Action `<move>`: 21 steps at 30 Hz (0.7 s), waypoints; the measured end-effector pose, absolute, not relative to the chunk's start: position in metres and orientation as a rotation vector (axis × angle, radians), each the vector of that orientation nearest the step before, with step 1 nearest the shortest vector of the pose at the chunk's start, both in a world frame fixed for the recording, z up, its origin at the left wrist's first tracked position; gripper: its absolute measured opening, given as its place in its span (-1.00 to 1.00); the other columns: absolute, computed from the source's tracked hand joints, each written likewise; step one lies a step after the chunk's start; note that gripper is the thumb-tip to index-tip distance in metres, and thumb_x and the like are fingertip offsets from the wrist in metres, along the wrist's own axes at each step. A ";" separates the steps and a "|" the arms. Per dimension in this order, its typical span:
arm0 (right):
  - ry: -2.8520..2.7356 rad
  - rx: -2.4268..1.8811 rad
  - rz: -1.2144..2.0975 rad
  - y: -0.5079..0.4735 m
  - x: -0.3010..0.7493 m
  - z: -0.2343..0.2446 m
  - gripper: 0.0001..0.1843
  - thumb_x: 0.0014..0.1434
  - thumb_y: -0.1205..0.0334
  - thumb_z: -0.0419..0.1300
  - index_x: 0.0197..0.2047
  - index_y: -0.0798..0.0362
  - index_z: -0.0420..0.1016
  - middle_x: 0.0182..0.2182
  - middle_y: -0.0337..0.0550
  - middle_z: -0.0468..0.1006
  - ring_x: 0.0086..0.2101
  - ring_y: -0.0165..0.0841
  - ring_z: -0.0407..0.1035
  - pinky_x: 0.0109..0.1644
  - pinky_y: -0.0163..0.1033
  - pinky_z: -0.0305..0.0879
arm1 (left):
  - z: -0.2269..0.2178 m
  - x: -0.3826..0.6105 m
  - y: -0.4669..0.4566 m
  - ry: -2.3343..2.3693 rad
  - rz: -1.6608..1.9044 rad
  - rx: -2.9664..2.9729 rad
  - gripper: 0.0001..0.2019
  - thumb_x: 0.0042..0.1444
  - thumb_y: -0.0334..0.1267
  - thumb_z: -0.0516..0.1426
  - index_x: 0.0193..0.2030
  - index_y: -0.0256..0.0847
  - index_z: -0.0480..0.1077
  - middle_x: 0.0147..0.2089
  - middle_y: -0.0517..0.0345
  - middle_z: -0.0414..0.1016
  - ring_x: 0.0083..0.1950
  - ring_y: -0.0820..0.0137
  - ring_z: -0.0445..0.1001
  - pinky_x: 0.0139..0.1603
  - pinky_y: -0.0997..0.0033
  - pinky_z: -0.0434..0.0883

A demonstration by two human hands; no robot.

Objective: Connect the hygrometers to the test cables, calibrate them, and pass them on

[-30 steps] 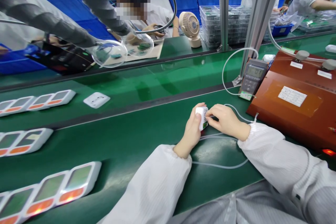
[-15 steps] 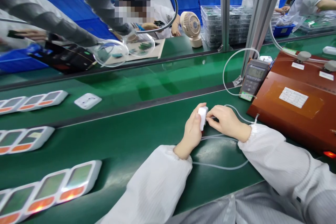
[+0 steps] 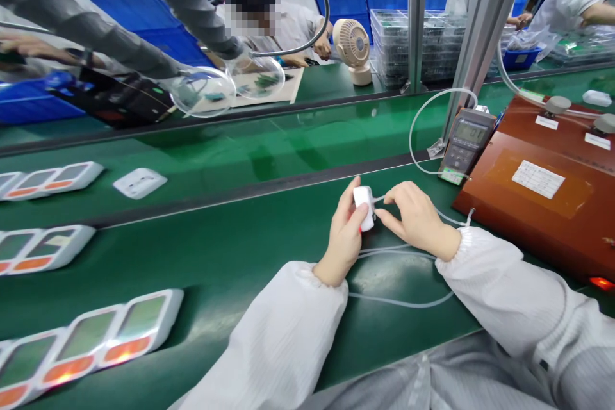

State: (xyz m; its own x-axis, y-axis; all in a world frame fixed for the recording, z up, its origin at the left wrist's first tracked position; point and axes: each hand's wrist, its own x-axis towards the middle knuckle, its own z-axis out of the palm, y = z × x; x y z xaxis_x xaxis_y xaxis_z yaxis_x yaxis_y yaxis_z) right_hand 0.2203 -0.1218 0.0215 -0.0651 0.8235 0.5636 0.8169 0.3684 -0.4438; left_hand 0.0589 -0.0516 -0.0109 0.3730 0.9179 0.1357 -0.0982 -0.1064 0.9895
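Note:
My left hand (image 3: 344, 236) is wrapped round a small white device (image 3: 364, 206), held upright just above the green belt (image 3: 230, 256). My right hand (image 3: 413, 218) pinches a thin clear tube (image 3: 403, 301) right at the device's right side. The tube loops back across the belt under my right sleeve.
A grey handheld meter (image 3: 465, 141) leans against a brown fixture box (image 3: 542, 186) on the right. White panels with orange strips (image 3: 91, 339) lie on the belt at left, and a white plate (image 3: 140, 182) farther back. Other workers sit beyond the far belt, near a small fan (image 3: 353, 48).
My left hand has lifted and turned the white device a little to the left. The right fingers now pinch the tube at its side. The panels on the belts drifted left.

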 end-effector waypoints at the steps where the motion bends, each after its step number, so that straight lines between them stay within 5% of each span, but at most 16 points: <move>1: -1.857 -1.443 0.088 -0.123 0.220 0.021 -0.70 0.38 0.07 0.19 0.01 0.13 0.39 -0.28 -0.03 0.54 -0.27 -0.20 0.44 -0.20 -0.15 0.33 | -0.011 0.060 -0.052 0.797 1.060 1.354 -0.37 0.20 0.02 0.22 0.39 0.02 0.25 0.42 0.02 0.27 0.31 0.18 0.37 0.30 0.21 0.33; 5: -1.986 -1.534 0.364 -0.123 0.218 0.011 -0.20 0.34 0.02 0.27 0.43 0.19 0.00 -0.21 0.02 0.62 -0.35 -0.18 0.52 -0.32 -0.21 0.32 | -0.012 0.065 -0.054 0.728 1.020 1.331 0.01 -0.03 -0.01 0.41 0.50 0.12 0.00 0.21 0.02 0.43 0.04 0.27 0.52 0.05 0.29 0.48; 8: -1.992 -1.597 0.490 -0.118 0.220 0.003 -0.21 0.39 0.17 0.17 0.49 0.23 -0.15 -0.15 0.11 0.64 -0.28 -0.12 0.56 -0.28 -0.17 0.36 | -0.012 0.065 -0.055 0.725 0.975 1.376 0.13 -0.06 0.03 0.43 0.53 0.07 -0.14 0.05 0.06 0.50 -0.01 0.24 0.54 0.07 0.22 0.49; 13: -1.714 -1.525 0.608 -0.114 0.223 -0.002 -0.33 0.44 0.19 0.00 0.48 0.19 -0.17 -0.04 0.16 0.60 -0.21 -0.14 0.58 -0.19 -0.11 0.47 | -0.012 0.063 -0.057 0.740 0.856 1.523 -0.28 0.23 0.20 0.15 0.40 -0.13 0.14 0.15 -0.06 0.49 0.05 0.23 0.53 0.09 0.21 0.47; 17: -1.561 -1.445 0.625 -0.113 0.223 -0.001 -0.39 0.44 0.12 -0.02 0.44 0.15 -0.06 -0.10 0.08 0.60 -0.25 -0.17 0.57 -0.17 -0.10 0.49 | -0.010 0.064 -0.059 0.672 0.808 1.533 -0.46 0.29 0.16 0.09 0.21 -0.19 0.33 -0.18 0.07 0.57 -0.31 0.40 0.49 -0.21 0.34 0.49; 21: -1.515 -1.398 0.716 -0.111 0.224 -0.001 -0.44 0.44 0.10 -0.02 0.41 0.12 0.03 -0.17 -0.01 0.61 -0.27 -0.21 0.54 -0.13 -0.10 0.48 | -0.008 0.065 -0.059 0.672 0.807 1.381 -0.49 0.23 0.07 0.20 0.18 -0.23 0.35 -0.33 0.16 0.53 -0.39 0.44 0.46 -0.32 0.40 0.45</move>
State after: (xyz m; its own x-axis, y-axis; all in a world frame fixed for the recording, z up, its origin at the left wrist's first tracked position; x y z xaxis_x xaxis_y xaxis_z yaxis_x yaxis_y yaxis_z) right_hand 0.2238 -0.1114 -0.0008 0.0715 0.9688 0.2373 0.4316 0.1845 -0.8830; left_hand 0.0647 -0.0595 -0.0082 0.5739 0.8175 0.0489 -0.1004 0.0109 0.9949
